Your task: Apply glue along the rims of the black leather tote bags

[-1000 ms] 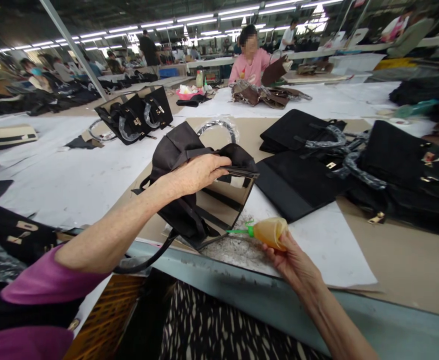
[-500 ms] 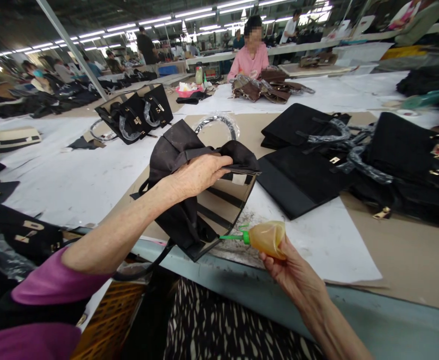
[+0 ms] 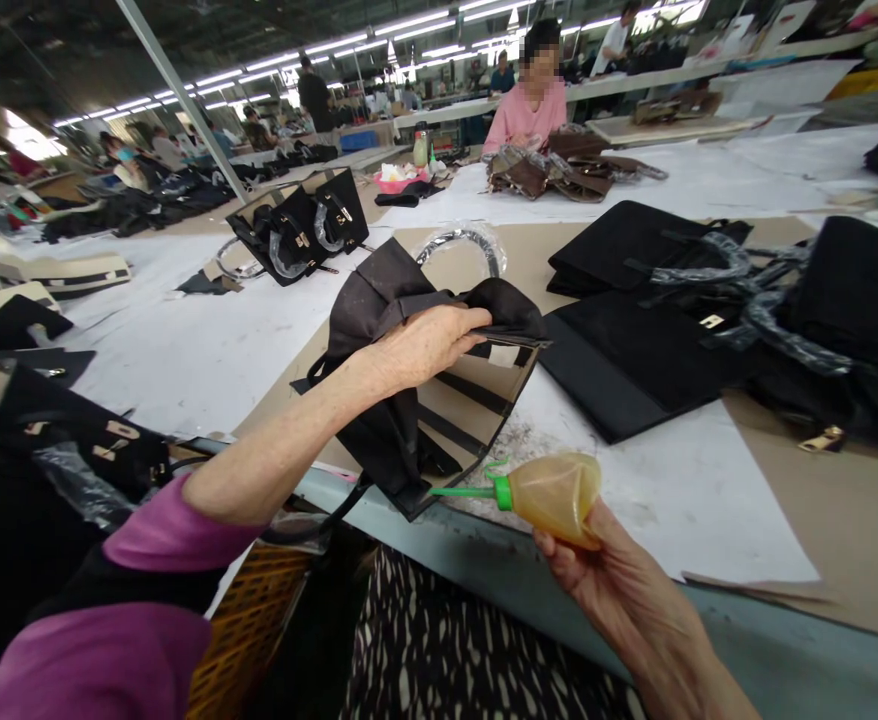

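Observation:
A black handbag (image 3: 379,310) lies at the table's near edge, its beige inner panel with dark strips exposed. My left hand (image 3: 439,345) is closed on the bag's dark lining, holding it back from that panel. In my right hand (image 3: 596,560) is a soft squeeze bottle (image 3: 559,495) of amber liquid, tipped on its side. Its thin green nozzle points left, the tip by the bag's lower corner; whether it touches cannot be told. A plastic-wrapped handle (image 3: 461,245) stands up behind the bag.
Black handbags (image 3: 634,350) with wrapped handles are piled on the right. More bags (image 3: 300,225) stand at the back left, others (image 3: 86,450) at my left elbow. Below the blue-grey table edge (image 3: 484,550) is an orange basket (image 3: 251,620). Across the table, a person in pink (image 3: 529,115) sits by brown bags.
The view has shifted, so most things appear further right. The nozzle tip has drawn slightly left and down along the bag's edge. My left hand keeps its hold on the lining.

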Motion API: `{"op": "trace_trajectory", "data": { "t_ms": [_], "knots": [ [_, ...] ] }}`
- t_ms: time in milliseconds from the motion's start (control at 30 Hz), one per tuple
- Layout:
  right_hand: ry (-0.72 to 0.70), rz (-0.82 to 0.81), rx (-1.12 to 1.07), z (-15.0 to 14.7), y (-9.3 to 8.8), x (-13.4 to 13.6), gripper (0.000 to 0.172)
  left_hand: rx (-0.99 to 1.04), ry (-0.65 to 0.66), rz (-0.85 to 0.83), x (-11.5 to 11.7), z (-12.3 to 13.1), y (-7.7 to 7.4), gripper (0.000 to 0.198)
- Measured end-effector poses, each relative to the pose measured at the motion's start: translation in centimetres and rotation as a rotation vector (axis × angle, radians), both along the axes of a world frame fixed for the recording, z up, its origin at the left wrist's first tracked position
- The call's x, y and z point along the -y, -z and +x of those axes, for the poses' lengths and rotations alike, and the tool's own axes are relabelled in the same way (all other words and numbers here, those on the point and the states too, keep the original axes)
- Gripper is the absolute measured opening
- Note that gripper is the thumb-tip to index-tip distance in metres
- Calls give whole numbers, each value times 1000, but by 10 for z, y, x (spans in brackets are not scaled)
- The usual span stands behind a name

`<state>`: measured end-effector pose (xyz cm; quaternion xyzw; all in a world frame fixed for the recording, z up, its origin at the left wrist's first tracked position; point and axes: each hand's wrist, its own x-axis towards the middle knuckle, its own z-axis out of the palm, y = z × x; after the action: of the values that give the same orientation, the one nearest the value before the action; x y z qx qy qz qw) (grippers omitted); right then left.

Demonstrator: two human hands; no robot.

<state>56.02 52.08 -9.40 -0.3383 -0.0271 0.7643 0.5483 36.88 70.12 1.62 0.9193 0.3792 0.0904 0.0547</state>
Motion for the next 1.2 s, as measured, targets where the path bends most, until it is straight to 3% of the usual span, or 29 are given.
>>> {"op": "trace_trajectory", "data": {
  "t_ms": [200, 367, 567, 733, 1067, 1200],
  "knots": [
    [-76, -5, -25, 0, 1, 10, 56, -20, 4, 8, 1, 1, -1, 20],
    [-89, -43, -35, 3, 4, 12, 60, -40, -18, 5, 2, 2, -1, 20],
    [128, -256, -2, -6, -13, 4, 74, -29, -19, -7, 2, 0, -1, 19],
    [128, -300, -16, -9, -21, 2, 71, -28, -11, 1, 2, 0, -1, 18],
    [-90, -143, -101, -5, 4, 18, 54, -3, 1, 19, -2, -2, 5, 19],
    [-113, -69, -67, 1, 14, 26, 54, 2, 12, 5, -2, -2, 4, 18]
  ]
}}
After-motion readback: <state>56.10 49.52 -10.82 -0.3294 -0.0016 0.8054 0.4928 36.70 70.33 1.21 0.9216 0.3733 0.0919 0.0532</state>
